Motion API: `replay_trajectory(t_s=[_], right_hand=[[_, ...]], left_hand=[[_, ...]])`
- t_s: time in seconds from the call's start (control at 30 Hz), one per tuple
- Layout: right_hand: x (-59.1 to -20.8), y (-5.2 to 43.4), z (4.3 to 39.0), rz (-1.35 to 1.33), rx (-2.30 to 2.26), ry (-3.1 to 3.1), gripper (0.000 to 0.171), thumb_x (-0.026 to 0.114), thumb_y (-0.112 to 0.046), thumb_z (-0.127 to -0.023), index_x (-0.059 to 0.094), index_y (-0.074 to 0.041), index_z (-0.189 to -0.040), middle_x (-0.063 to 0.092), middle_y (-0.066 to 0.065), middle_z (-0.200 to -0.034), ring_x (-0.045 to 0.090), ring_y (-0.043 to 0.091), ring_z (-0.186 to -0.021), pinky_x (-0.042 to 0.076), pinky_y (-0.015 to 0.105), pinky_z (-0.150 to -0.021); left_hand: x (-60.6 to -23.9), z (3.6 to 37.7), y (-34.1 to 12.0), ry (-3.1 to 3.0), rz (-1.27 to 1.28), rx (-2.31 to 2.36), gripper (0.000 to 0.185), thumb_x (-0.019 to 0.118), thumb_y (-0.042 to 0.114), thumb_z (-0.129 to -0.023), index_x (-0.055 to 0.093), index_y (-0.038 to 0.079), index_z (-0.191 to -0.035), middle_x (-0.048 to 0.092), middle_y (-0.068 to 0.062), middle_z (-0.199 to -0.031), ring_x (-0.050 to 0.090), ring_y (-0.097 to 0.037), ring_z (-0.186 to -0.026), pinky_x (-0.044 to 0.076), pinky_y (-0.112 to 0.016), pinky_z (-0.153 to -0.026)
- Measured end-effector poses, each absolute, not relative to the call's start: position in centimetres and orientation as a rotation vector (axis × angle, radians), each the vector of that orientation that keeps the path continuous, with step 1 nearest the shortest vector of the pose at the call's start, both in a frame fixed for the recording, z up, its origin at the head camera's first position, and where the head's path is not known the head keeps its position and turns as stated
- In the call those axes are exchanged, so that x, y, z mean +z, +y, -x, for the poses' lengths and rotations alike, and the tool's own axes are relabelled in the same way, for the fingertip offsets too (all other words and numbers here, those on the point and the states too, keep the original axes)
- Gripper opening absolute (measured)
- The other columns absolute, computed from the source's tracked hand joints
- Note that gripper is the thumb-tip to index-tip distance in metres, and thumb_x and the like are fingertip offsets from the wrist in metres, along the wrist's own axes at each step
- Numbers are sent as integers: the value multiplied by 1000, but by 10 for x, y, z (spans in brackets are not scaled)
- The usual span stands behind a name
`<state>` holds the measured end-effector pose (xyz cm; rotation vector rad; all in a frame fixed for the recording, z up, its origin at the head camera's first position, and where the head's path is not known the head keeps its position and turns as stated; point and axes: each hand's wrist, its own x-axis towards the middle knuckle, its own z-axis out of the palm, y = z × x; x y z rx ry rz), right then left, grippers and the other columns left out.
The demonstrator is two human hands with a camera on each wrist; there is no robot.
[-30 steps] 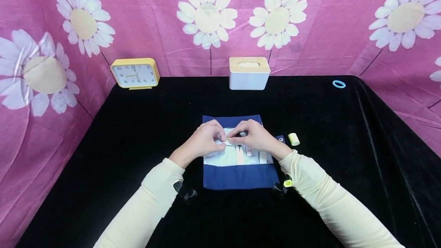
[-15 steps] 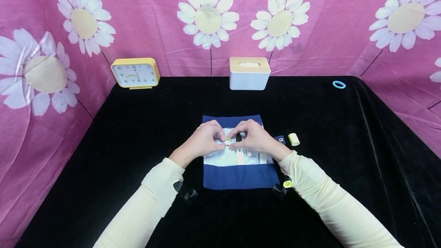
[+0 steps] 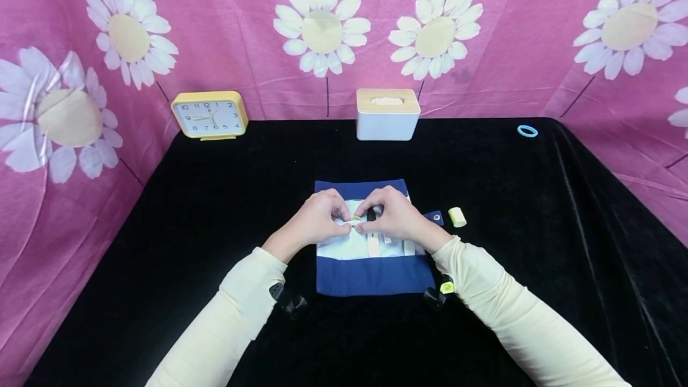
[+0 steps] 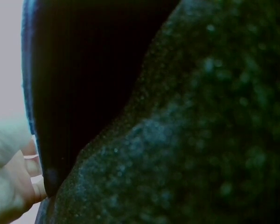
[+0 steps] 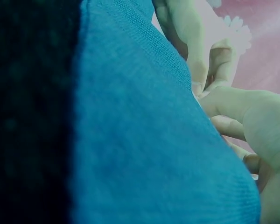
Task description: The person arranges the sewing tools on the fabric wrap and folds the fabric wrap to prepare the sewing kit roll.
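Observation:
A blue fabric roll-up pouch [image 3: 371,276] lies unfolded on the table, its white lining [image 3: 335,248] facing up. Over the lining, my left hand [image 3: 321,215] and right hand [image 3: 395,214] meet fingertip to fingertip. Thumbs and index fingers pinch around a small yellow-green thing [image 3: 356,218], too small and covered to identify. A black-handled tool [image 3: 371,215] shows beneath the right hand, tucked behind a white strap [image 3: 373,246]. The left wrist view catches part of the left hand [image 4: 9,172]; the right wrist view has both hands touching beyond the pouch's blue edge.
Right of the pouch, by its snap tab [image 3: 434,218], lies a pale yellow cylinder [image 3: 457,217]. A yellow clock [image 3: 211,117], a tissue box [image 3: 388,118] and a light-blue ring [image 3: 527,131] sit along the back of the black-covered table [image 3: 258,166].
The right thumb has drawn down and away from its index finger, showing more of the black handle. Both hands otherwise hold their place over the pouch.

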<state>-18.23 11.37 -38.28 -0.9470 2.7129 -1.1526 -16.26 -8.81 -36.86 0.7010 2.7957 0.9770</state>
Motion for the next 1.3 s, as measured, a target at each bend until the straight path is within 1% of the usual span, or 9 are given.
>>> replay_trajectory(t_s=[0.27, 0.57, 0.77, 1.0, 1.3], right_hand=[[-384, 113, 182, 1012, -1176, 2706, 11, 81, -20, -71, 76, -19, -81, 71, -7, -83, 58, 11, -86, 42, 32, -80], [-383, 114, 180, 969, -1170, 2698, 11, 81, -20, -71, 76, -20, -82, 71, -8, -85, 55, 13, -90, 39, 33, -82], [-382, 115, 179, 948, -1169, 2684, 11, 81, -22, -72, 75, -23, -81, 70, -9, -86, 52, 14, -90, 37, 33, -81], [-383, 116, 179, 951, -1159, 2694, 11, 81, -24, -72, 75, -25, -81, 69, -11, -87, 51, 13, -90, 37, 33, -81], [-385, 117, 179, 946, -1175, 2681, 12, 82, -23, -72, 75, -26, -81, 69, -10, -88, 51, 14, -89, 37, 33, -79]], left_hand=[[-369, 163, -88, 2799, -722, 958, 3, 74, 13, -72, 71, 13, -74, 61, 2, -92, 53, -13, -82, 45, -27, -73], [-370, 163, -89, 2799, -737, 956, 4, 74, 13, -72, 71, 13, -74, 61, 2, -92, 53, -13, -82, 45, -26, -73], [-369, 162, -88, 2807, -746, 938, 4, 75, 13, -72, 71, 13, -74, 61, 2, -91, 53, -13, -82, 44, -26, -73], [-368, 162, -88, 2810, -735, 935, 4, 75, 13, -73, 71, 13, -74, 61, 3, -91, 53, -13, -82, 45, -27, -74], [-367, 161, -89, 2806, -736, 942, 4, 74, 13, -73, 71, 13, -75, 61, 2, -91, 53, -13, -81, 45, -26, -74]])
